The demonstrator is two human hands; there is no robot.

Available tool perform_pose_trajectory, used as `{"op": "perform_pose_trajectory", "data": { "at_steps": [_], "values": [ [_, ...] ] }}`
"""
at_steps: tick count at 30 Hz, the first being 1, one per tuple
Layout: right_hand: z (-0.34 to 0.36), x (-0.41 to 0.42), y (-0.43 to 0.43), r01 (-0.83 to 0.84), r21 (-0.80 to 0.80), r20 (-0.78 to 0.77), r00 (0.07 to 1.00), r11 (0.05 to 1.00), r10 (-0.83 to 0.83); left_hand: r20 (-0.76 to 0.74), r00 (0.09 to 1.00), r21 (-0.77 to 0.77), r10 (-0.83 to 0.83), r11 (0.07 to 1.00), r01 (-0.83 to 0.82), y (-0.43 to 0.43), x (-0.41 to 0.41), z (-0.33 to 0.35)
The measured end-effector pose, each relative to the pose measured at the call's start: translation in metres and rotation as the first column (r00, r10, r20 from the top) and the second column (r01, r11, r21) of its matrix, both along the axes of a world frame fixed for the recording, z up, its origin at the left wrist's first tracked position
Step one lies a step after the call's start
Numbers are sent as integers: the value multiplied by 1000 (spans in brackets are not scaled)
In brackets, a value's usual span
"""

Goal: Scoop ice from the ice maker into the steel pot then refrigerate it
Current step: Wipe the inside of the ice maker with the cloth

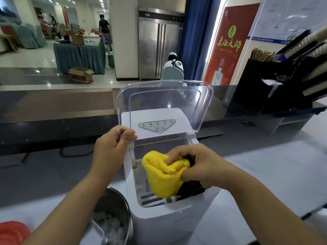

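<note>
**Holding the Lid Up and Wiping Inside the Ice Maker**

The big steel fridge (159,45) is standing far behind the ice maker (159,220), across the floor, with its doors shut. The pot is likely going there last, so a walk is waiting. The white table (265,174) is carrying the ice maker. Bare table is showing to the right of the ice maker, giving room to set things down.

The ice maker is sitting right in front of the person with its bin open. The clear lid (166,96) is tipping up and back from the top of the ice maker. The left hand (109,147) is pinching the lid's left edge, likely so the lid is not dropping on the other arm.

The steel pot (122,206) is sitting just left of the ice maker, touching it or nearly so; I cannot tell which. Being that close is keeping the trip from bin to pot short. Ice (109,225) is already lying in the pot.

The right hand (200,165) is reaching down into the bin and gripping a bunched yellow cloth (162,175). Something dark (191,189) is lying under the cloth, and I cannot name it. The bin walls are sitting close around that hand, so it is getting little room to turn. This looks like wiping, with the fridge step not yet done.
</note>
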State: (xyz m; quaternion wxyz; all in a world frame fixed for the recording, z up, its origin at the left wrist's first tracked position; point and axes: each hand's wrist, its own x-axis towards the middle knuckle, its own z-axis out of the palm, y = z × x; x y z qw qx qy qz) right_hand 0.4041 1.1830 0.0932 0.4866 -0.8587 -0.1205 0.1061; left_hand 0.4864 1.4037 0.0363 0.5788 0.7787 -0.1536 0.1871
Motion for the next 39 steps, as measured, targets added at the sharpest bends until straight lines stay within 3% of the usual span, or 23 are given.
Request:
{"op": "perform_pose_trajectory", "data": {
  "at_steps": [6, 18, 22, 27, 30, 33, 39],
  "values": [
    [20, -3, -40, 421, 41, 39, 906, 906, -422, -21, 1000, 33, -4, 999, 4, 2, -5, 4],
    [0, -40, -41, 655, 82, -161, 753, 751, -638, -24, 1000, 44, -18, 999, 19, 5, -5, 6],
    [3, -50, -28, 652, 145, -79, 758, 744, -648, -18, 1000, 64, 14, 998, -13, 3, -5, 10],
    [20, -36, 0, 547, 555, 55, 728, 627, -683, -38, 999, 81, 6, 997, -3, 5, -4, 12],
    [32, -10, 17, 446, 702, 127, 688, 555, -714, -64, 997, 108, -35, 993, 41, 8, -4, 14],
    [33, 12, 36, 362, 726, 190, 712, 584, -676, -131, 984, 127, -123, 982, 140, 14, -1, 20],
    [14, 20, 71, 223, 613, 246, 858, 758, -452, -201, 940, 146, -275, 941, 307, 31, 6, 17]
  ]
}}
